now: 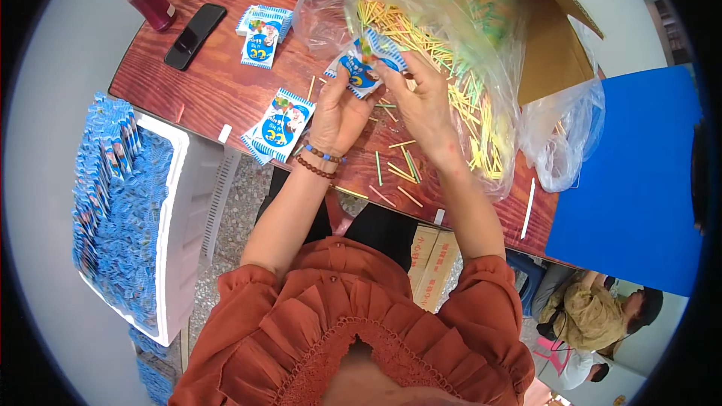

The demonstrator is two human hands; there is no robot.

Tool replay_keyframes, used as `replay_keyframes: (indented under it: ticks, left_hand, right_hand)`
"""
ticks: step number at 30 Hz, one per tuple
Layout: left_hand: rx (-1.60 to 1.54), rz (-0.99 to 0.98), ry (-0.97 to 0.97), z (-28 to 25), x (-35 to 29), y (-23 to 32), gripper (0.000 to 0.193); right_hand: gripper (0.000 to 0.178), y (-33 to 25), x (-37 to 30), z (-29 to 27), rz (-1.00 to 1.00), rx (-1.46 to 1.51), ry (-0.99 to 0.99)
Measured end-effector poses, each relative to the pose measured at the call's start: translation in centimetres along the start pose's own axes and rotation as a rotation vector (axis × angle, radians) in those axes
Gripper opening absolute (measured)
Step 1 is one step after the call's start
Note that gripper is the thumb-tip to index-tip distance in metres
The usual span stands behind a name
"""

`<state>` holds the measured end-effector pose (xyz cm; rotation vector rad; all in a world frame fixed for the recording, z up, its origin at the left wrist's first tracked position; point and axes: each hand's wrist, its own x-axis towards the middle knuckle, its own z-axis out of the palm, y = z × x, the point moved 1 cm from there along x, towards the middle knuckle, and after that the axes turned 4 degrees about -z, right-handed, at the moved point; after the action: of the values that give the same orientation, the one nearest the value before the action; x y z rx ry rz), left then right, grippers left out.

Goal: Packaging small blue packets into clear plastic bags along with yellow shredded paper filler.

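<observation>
Both hands are at a small blue-and-white printed packet (pixel 356 68), held over the near side of the table. My left hand (pixel 340 116), with beaded bracelets at the wrist, grips its lower left side between thumb and fingers. My right hand (pixel 423 101) pinches it near the upper right edge; whether a stick is also in those fingers I cannot tell. Just beyond lies a clear plastic bag (pixel 492 116) spilling many thin yellow, green and pink sticks (pixel 410 34). Several loose sticks (pixel 406 168) lie below my hands. More such packets (pixel 280 126) lie left of my left wrist.
An open cardboard box (pixel 553 53) stands around the bag. Farther left are a packet stack (pixel 261 41), a black phone (pixel 195 36) and a red-filled jar (pixel 149 1). A white foam bin (pixel 174 180) brims with packets beside the table. A blue panel (pixel 632 173) and two people are at right.
</observation>
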<state>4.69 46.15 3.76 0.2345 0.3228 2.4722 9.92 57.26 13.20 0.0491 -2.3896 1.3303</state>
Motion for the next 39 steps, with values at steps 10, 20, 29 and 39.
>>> replay_keyframes:
  ticks: [10,20,29,39]
  left_hand:
    - [0.516,0.050,0.123,0.7,-0.9,5.3,0.024]
    - [0.786,0.237,0.365,-3.4,-1.8,12.6,0.021]
    - [1.630,0.455,0.519,-10.9,1.3,19.5,0.035]
    - [1.821,0.506,0.518,-10.7,1.3,18.8,0.036]
  right_hand:
    - [0.020,1.0,3.8,0.2,-0.032,0.107,-0.247]
    - [0.023,1.2,6.5,8.2,0.130,0.238,-0.300]
    - [0.021,4.5,10.8,17.9,0.381,0.211,-0.219]
    - [0.034,4.3,4.6,12.6,-0.016,-0.140,-0.451]
